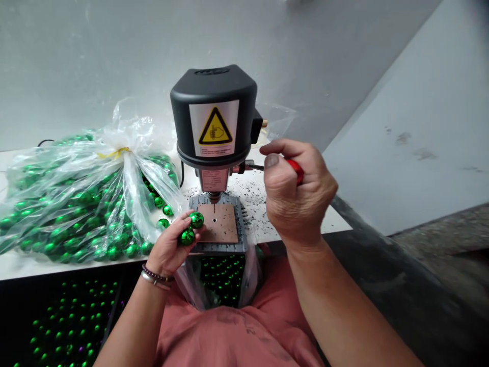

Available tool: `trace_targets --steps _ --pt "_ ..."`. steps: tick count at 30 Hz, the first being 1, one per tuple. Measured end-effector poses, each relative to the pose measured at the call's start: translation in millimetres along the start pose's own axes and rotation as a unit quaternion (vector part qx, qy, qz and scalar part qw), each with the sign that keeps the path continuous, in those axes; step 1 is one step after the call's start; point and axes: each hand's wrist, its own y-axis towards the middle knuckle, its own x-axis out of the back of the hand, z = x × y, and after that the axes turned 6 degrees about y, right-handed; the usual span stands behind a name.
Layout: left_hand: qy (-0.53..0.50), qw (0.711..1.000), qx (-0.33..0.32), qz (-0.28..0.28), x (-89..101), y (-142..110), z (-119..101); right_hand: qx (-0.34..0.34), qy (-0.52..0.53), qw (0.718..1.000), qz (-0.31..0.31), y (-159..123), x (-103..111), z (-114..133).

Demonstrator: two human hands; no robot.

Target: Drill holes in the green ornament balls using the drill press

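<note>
Two shiny green balls (187, 236) rest in the fingers of my left hand (170, 250), at the left edge of a brown board (221, 237) with a small hole in it. The board lies on the grey base of a small bench drill press (214, 112), whose thin bit points down above it. On the right, my right hand (296, 191) is closed around the red knob (296, 171) of the drill's feed lever. Both balls are clear of the bit.
A tied clear plastic bag (130, 199) full of green balls fills the table's left side, with several loose balls (167, 209) beside it. Dark shavings (254, 204) are scattered around the drill base. More green balls (223, 272) lie below the table edge.
</note>
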Motion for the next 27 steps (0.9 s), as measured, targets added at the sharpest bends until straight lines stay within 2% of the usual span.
trace_targets --steps 3,5,9,12,14,22,27 --pt "0.128 0.990 -0.039 -0.041 -3.4 5.1 2.2 0.005 0.000 1.000 -0.001 -0.3 -0.1 -1.2" --pt "0.263 0.960 -0.077 -0.056 -6.0 9.8 3.5 0.010 -0.008 1.000 0.002 -0.3 0.2 -2.0" --pt "0.496 0.853 -0.140 -0.085 -11.7 20.1 5.1 0.010 -0.021 0.999 0.022 3.0 2.2 -1.9" --pt "0.594 0.778 -0.175 -0.102 -17.5 25.9 5.6 0.002 -0.028 0.999 0.043 8.7 3.4 -0.6" --pt "0.631 0.746 -0.186 -0.103 -21.1 28.4 6.1 0.006 -0.027 0.998 0.049 12.7 3.4 -0.2" --pt "0.671 0.704 -0.217 -0.087 -23.9 33.0 10.0 -0.004 -0.036 0.998 0.051 16.6 1.4 -0.1" --pt "0.664 0.713 -0.218 -0.054 -26.2 39.4 8.6 -0.005 -0.022 0.998 0.054 17.1 2.8 0.2"
